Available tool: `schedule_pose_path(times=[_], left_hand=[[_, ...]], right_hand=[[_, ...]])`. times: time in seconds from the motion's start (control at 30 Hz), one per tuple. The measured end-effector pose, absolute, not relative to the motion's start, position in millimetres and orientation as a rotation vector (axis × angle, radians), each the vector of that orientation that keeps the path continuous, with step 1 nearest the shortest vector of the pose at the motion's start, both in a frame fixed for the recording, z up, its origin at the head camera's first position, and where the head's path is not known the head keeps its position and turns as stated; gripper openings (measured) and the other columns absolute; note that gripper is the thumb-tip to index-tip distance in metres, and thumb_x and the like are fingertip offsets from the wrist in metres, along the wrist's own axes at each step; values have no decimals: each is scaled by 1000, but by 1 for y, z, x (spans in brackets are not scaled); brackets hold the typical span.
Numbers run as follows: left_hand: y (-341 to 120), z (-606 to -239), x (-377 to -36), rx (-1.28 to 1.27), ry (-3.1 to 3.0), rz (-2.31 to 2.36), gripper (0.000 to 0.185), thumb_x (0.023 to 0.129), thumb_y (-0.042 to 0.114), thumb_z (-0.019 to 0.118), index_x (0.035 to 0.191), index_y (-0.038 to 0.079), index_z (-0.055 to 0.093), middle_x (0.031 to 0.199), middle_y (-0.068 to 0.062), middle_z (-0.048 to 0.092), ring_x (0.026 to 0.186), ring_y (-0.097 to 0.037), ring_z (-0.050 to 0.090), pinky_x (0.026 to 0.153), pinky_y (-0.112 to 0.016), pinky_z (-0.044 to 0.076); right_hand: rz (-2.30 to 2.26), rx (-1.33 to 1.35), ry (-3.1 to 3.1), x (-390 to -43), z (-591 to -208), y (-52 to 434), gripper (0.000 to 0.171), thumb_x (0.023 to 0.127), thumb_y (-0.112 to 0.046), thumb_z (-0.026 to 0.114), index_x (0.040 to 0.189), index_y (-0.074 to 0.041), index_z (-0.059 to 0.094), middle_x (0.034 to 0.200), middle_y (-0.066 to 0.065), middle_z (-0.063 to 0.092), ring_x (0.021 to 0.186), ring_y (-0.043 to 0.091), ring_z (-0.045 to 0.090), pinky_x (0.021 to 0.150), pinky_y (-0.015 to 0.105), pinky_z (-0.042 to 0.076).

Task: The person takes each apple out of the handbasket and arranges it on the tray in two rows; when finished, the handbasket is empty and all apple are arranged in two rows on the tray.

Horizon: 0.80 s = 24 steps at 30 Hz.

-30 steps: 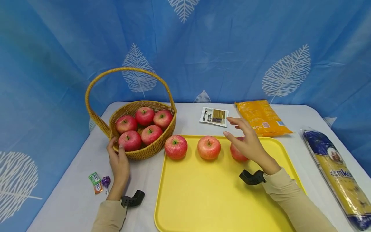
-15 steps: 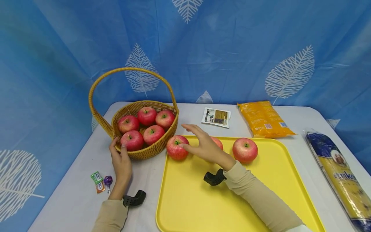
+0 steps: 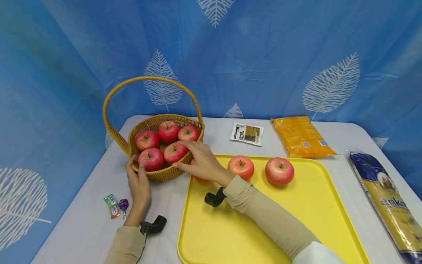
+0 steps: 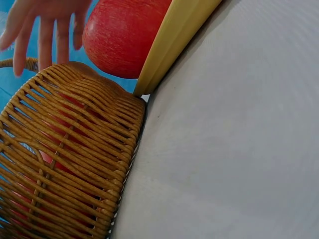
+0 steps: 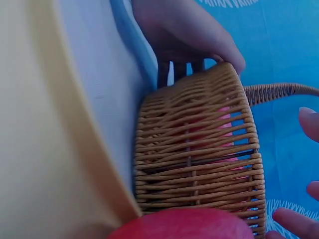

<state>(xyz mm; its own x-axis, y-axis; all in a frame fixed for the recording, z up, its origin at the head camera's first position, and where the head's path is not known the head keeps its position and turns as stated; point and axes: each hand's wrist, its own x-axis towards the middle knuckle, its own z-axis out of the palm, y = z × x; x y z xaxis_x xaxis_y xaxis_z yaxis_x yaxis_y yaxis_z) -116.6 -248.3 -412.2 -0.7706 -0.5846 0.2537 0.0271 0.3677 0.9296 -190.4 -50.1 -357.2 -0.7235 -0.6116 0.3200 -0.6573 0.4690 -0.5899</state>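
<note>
A wicker basket (image 3: pixel 165 172) with a tall handle holds several red apples (image 3: pixel 151 159). My left hand (image 3: pixel 136 172) grips its front-left rim; the right wrist view shows that left hand (image 5: pixel 189 35) with fingers curled over the basket (image 5: pixel 199 149). My right hand (image 3: pixel 188 156) hovers open, fingers spread, over the basket's right rim, and it covers most of an apple (image 3: pixel 199 178) in the yellow tray's (image 3: pixel 230 234) near-left corner. Two more apples (image 3: pixel 240 167) (image 3: pixel 279 171) sit along the tray's far edge. The left wrist view shows the right hand's straight fingers (image 4: pixel 45 25) above that apple (image 4: pixel 124 35).
Behind the tray lie a small white packet (image 3: pixel 247 133) and an orange bag (image 3: pixel 300 135). A long blue-and-yellow noodle pack (image 3: pixel 385 194) lies at the table's right edge. Small wrapped candies (image 3: pixel 113 205) sit by my left wrist. A blue curtain hangs behind.
My right hand has left the rightmost apple on the tray and swept left across the tray to the basket's rim. The left hand has stayed on the basket.
</note>
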Motion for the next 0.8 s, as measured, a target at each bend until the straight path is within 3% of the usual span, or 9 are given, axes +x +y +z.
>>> schedule_pose_path(times=[0.17, 0.57, 0.8], left_hand=[[-249, -413, -116, 473, -2078, -1399, 42, 97, 23, 35, 136, 11, 29, 148, -7, 26, 138, -20, 20, 113, -43, 17], [-231, -383, -105, 476, -2060, -1453, 42, 96, 12, 33, 135, -1, 27, 146, -19, 25, 138, -29, 18, 112, -46, 15], [-228, -380, -102, 487, -2069, -1435, 41, 95, 12, 33, 134, -1, 28, 145, -19, 26, 137, -29, 20, 112, -46, 17]], right_hand=[[1106, 1143, -2703, -200, -352, -63, 68, 81, -48, 60, 137, -18, 37, 140, 0, 41, 129, 20, 36, 109, 42, 27], [986, 1137, -2862, -221, -353, -87, 70, 81, -47, 61, 139, -17, 34, 135, 8, 39, 124, 22, 38, 104, 39, 36], [780, 1149, -3030, -226, -344, -94, 88, 73, -54, 66, 142, -15, 28, 133, 11, 40, 120, 23, 40, 103, 39, 37]])
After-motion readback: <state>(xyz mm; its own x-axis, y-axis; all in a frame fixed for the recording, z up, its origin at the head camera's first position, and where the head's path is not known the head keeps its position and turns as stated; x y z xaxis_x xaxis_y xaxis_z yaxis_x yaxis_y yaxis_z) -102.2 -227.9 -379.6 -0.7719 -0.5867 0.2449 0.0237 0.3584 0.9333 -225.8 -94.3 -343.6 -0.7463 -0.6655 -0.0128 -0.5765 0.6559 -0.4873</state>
